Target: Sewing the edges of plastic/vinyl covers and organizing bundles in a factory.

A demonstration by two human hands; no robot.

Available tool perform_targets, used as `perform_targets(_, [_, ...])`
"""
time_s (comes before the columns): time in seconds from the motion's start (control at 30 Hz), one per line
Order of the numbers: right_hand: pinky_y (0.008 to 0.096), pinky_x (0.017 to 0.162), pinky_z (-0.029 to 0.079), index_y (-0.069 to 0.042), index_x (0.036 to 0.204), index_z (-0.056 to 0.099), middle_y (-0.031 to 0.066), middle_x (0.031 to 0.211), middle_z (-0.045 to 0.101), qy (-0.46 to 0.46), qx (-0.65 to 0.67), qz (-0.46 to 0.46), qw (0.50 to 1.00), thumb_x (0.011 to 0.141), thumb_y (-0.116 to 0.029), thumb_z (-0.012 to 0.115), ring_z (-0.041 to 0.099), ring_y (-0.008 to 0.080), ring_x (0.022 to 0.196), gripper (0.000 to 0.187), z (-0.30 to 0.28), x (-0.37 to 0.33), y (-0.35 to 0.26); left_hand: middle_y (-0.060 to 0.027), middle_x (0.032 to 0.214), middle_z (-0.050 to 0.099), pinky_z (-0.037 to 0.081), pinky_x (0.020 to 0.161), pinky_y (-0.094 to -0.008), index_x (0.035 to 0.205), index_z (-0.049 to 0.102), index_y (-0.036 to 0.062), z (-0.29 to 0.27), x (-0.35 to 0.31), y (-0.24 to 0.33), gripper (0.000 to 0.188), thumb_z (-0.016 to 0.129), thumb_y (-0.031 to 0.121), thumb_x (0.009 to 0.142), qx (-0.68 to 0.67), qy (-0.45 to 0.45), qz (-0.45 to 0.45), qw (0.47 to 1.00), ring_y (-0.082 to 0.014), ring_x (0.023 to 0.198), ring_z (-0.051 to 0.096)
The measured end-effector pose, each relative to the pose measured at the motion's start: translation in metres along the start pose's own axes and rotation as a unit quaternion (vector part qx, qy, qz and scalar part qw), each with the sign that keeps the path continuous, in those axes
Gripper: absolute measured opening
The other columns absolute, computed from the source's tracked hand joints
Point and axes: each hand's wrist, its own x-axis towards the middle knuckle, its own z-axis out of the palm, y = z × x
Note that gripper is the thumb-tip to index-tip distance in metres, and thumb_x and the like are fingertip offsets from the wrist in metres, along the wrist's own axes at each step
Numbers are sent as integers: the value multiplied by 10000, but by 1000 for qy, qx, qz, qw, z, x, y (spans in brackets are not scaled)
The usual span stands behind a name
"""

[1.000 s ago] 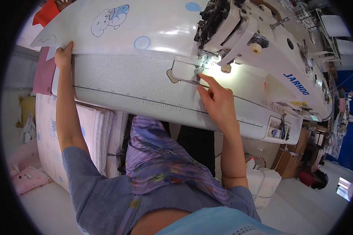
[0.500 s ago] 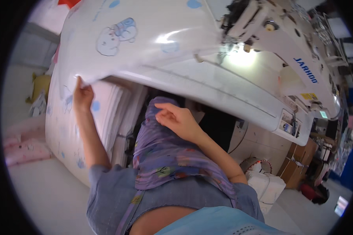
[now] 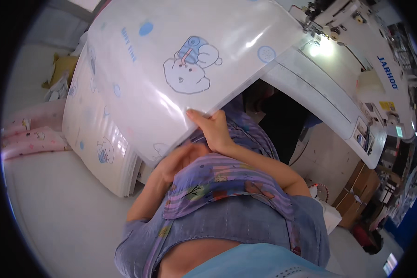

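Note:
A glossy white plastic sheet printed with a cartoon bear and blue ovals spreads in front of me. Its far right corner reaches the needle area of the white sewing machine. My right hand pinches the sheet's near edge, thumb lying on top and the other fingers hidden beneath. Just below it, close to the same edge, is my left hand. Its fingers are smeared by motion and partly hidden, so I cannot see whether they touch the sheet. Both hands are above my purple patterned apron.
A thick stack of similar printed sheets hangs at the left. The white machine table runs to the right, with a small tray set in its end. Brown cardboard boxes stand on the floor. Pink printed material lies far left.
My left hand has left the sheet's left part and come right, towards my lap. My right hand, free before, now grips the sheet's edge. The sheet's near edge has come closer to me.

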Motion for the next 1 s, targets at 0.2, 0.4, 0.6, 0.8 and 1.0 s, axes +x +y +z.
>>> perform_targets(0.2, [302,782,546,22,1106,738,29,1004,753,0,-57,-84,995,922,-98,745,666,108,900,220,-32,-32,14,-156,1023,728,548,798,-350,1132,728,32,170,73,122,187,649,88,973,789,-13,361,498,-321,918,704])
perform_targets(0.4, [304,853,544,21,1184,715,65,1085,749,-23,-101,32,994,920,-90,757,673,123,974,290,-58,-76,-22,-85,1412,565,284,1185,-657,1355,618,145,209,281,167,421,635,359,993,843,-24,485,232,-318,1369,489])
perform_targets(0.6, [276,830,547,6,1200,716,67,1070,754,-53,-97,101,989,917,-99,788,683,104,951,310,-81,-98,-24,-65,1465,530,212,1181,-731,1397,613,188,215,271,149,555,635,524,955,850,6,476,225,-295,1469,397])
perform_targets(0.8, [279,839,546,4,1197,718,57,1076,753,-56,-77,113,989,913,-95,794,681,105,957,311,-88,-95,-39,-83,1413,547,260,1168,-717,1364,633,181,221,282,152,523,639,509,956,844,25,496,204,-308,1419,437])
perform_targets(1.0, [277,803,555,27,1150,730,80,1047,759,4,-49,89,995,925,-92,767,692,114,913,257,-98,-93,-56,-106,1310,575,369,1153,-602,1342,642,126,227,268,142,526,720,423,914,848,-5,474,235,-311,1305,505])
